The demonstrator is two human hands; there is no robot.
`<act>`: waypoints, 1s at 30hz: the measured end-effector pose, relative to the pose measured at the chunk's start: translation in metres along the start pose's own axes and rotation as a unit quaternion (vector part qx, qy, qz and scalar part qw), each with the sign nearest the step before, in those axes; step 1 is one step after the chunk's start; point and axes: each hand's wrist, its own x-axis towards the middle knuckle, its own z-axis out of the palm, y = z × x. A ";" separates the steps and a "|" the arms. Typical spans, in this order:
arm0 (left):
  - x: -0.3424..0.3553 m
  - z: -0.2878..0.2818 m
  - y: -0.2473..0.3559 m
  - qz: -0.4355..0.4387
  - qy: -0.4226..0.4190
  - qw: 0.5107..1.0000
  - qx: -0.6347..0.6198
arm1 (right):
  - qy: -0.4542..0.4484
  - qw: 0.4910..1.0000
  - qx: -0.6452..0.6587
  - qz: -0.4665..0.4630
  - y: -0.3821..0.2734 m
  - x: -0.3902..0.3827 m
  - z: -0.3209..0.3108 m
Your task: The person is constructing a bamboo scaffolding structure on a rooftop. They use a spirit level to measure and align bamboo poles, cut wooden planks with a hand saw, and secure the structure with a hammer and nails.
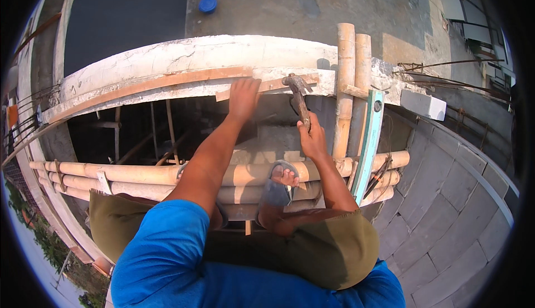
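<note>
A short wooden strip [273, 85] lies slanted against the side of a white concrete beam [223, 49]. My left hand [243, 99] grips it at its left part, with the fingertips over its upper edge. A longer, thin wooden strip [156, 81] runs along the beam to the left and ends at the same hand. My right hand [314, 138] is closed around the handle of a claw hammer [301, 110], whose head is raised near the right part of the short strip. Whether a nail is there, I cannot make out.
My sandalled feet rest on horizontal bamboo poles [122, 172], above a dark gap. Upright bamboo poles [345, 85] and a teal spirit level [369, 146] stand at right. Beyond are a grey block [423, 105], rebar [457, 62] and a blue round container [208, 5].
</note>
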 end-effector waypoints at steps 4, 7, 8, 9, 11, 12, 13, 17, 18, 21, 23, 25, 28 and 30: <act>-0.003 0.003 -0.002 -0.002 0.013 1.000 -0.011 | 0.003 0.999 -0.008 -0.046 -0.001 -0.004 0.001; -0.002 0.001 -0.007 -0.027 0.028 0.999 -0.010 | 0.005 0.994 -0.047 -0.101 -0.008 -0.002 -0.002; -0.003 0.003 -0.010 -0.035 0.029 0.999 -0.011 | 0.009 0.991 -0.057 -0.124 -0.012 -0.002 -0.003; -0.002 0.003 -0.014 -0.033 0.031 0.999 -0.024 | 0.013 0.987 -0.068 -0.148 -0.017 -0.004 -0.005; -0.003 0.005 -0.020 -0.040 0.030 0.998 -0.037 | 0.018 0.985 -0.063 -0.160 -0.033 -0.010 -0.013; -0.003 0.006 -0.021 -0.041 0.030 0.998 -0.044 | 0.023 0.984 -0.060 -0.166 -0.037 -0.011 -0.015; -0.002 0.008 -0.020 -0.039 0.045 0.997 -0.052 | 0.028 0.976 -0.070 -0.205 -0.032 -0.010 -0.018; -0.003 0.005 -0.014 -0.059 0.019 0.996 -0.057 | 0.045 0.954 -0.092 -0.281 -0.013 0.000 -0.006; -0.004 0.006 -0.013 -0.058 0.017 0.996 -0.058 | 0.010 0.962 -0.136 -0.238 -0.001 0.005 -0.003; -0.001 0.010 -0.013 -0.062 0.007 0.997 -0.054 | -0.076 0.964 -0.221 -0.129 -0.012 0.022 0.000; -0.007 0.007 -0.016 -0.068 0.012 0.996 -0.050 | -0.041 0.978 -0.127 -0.162 -0.033 0.014 -0.003; -0.005 0.006 -0.016 -0.062 0.033 0.996 -0.056 | -0.003 0.984 -0.054 -0.172 -0.050 -0.003 -0.010; -0.002 0.001 -0.013 -0.062 0.025 0.996 -0.059 | 0.037 0.962 -0.022 -0.268 -0.042 -0.003 -0.013; 0.000 0.000 -0.013 -0.067 0.014 0.996 -0.051 | 0.014 0.959 -0.056 -0.277 -0.023 0.004 -0.011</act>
